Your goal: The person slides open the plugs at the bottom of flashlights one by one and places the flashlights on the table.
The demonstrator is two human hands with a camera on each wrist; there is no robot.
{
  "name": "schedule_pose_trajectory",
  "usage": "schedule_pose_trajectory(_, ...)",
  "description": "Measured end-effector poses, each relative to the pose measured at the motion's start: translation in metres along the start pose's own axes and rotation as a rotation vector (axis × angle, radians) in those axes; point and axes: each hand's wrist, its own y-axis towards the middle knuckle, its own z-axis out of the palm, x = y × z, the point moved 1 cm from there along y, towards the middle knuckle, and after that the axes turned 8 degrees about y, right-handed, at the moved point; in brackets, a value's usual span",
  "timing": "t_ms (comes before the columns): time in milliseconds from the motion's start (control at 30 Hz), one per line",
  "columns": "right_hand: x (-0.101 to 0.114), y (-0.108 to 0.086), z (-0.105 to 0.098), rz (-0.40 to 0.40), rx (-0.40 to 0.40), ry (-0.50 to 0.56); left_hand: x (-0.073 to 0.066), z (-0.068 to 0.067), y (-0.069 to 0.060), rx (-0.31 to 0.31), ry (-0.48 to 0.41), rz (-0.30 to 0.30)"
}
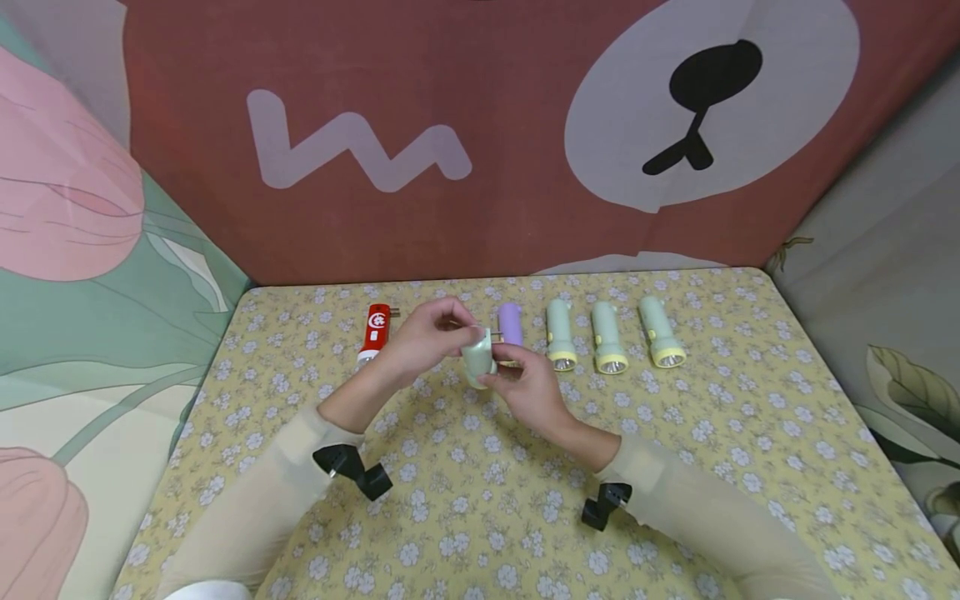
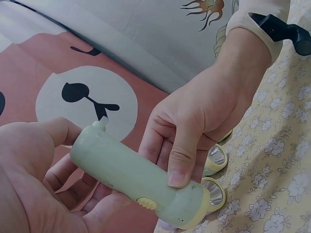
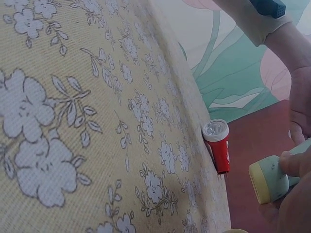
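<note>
A pale green flashlight [image 1: 477, 358] is held above the table between both hands. In the left wrist view the flashlight [image 2: 131, 170] lies slanted, with a small tab at its upper end and a yellow switch on its side. My left hand [image 1: 431, 337] holds the tab end between thumb and fingers. My right hand [image 1: 534, 387] grips the yellow-rimmed lamp end, its thumb [image 2: 179, 167] on the body. The right wrist view shows the yellow rim [image 3: 260, 183] beside the right fingers.
On the flowered table [image 1: 480, 500], a red flashlight [image 1: 377, 327] stands left of the hands. A purple one [image 1: 510, 323] lies just behind the right hand, and three pale green flashlights [image 1: 559, 329] lie in a row to the right. A bear-print cloth [image 1: 480, 225] hangs behind.
</note>
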Motion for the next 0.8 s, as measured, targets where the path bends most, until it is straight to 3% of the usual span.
schedule_pose_trajectory(433,0.000,-0.001,-0.001,0.002,-0.001,-0.017,0.004,0.001,0.001,-0.008,0.004,-0.022)
schedule_pose_trajectory(667,0.038,-0.005,0.000,0.033,0.018,-0.007,0.006,-0.002,0.001,0.012,-0.001,0.010)
schedule_pose_trajectory(800,0.041,-0.004,0.000,0.036,0.011,-0.010,0.005,-0.003,0.000,0.004,0.012,0.039)
